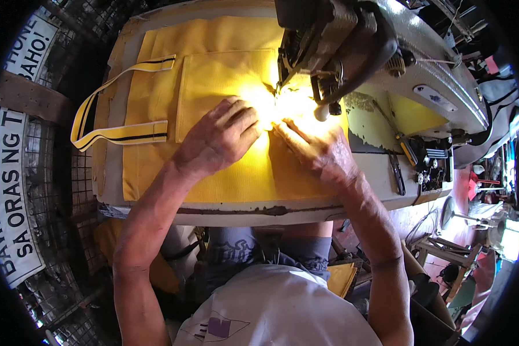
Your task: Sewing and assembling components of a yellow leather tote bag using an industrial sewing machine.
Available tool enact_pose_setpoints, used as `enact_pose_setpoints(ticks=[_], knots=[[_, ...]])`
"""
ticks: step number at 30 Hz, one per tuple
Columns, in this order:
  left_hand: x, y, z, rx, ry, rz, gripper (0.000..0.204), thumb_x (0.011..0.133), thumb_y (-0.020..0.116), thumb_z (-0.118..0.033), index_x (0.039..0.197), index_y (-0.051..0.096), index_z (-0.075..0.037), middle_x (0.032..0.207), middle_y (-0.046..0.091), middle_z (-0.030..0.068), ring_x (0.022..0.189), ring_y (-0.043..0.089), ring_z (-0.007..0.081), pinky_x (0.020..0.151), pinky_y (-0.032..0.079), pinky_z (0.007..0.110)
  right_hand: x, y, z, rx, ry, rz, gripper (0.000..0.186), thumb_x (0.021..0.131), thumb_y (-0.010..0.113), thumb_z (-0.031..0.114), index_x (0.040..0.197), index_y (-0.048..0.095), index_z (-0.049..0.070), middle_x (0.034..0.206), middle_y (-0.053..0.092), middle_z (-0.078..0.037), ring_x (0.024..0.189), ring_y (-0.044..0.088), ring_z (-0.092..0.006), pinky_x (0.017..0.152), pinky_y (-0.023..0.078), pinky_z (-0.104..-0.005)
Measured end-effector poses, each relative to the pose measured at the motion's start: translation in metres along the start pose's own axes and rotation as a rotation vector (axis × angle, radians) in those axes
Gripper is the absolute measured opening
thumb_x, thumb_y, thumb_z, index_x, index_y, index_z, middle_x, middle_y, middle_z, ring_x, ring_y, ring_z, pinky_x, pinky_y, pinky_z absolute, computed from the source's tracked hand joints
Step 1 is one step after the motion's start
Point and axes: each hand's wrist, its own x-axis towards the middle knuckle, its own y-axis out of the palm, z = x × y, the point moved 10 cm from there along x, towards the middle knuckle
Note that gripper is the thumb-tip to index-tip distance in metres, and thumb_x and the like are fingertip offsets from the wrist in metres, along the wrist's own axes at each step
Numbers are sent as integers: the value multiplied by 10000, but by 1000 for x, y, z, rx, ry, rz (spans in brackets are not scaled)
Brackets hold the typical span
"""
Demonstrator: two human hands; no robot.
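Note:
A yellow fabric panel with a square pocket patch lies under the sewing machine head. A striped yellow webbing handle loops off its left side. My left hand, fingers curled closed on the fabric, is just left of the brightly lit needle area. My right hand rests with fingers stretched out on the fabric, just below and right of the needle area. The needle and right fingertips are partly lost in glare.
Tools and a tray of small metal parts sit on the table's right. A wire grid with signs stands at left. A fan, wooden stool and stacked yellow pieces are lower right.

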Motion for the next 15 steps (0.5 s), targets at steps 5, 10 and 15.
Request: enact_pose_setpoints(ticks=[5, 10, 15], knots=[[1, 3, -2, 62, 80, 14, 133, 756, 620, -145, 854, 629, -55, 947, 584, 78, 991, 601, 238, 929, 525, 369, -3, 3, 1, -58, -34, -3, 513, 746, 625, 137, 1253, 617, 60, 1238, 645, -101, 1018, 664, -289, 801, 569, -392], [7, -4, 0, 26, 100, 5, 156, 774, 629, -131, 902, 646, -44, 954, 576, 82, 994, 598, 241, 917, 519, 364, -2, 0, 10, -219, -159, -36, 389, 769, 637, 191, 1141, 658, 81, 1154, 648, -60, 1014, 656, -255, 791, 580, -382], [4, -4, -3, 5, 113, -20, 171, 780, 636, -130, 927, 653, -43, 962, 577, 79, 1005, 590, 238, 911, 512, 361, -2, 0, 2, -100, -83, -36, 299, 792, 627, 150, 1081, 673, 90, 1098, 642, -63, 918, 657, -270, 771, 574, -392]])
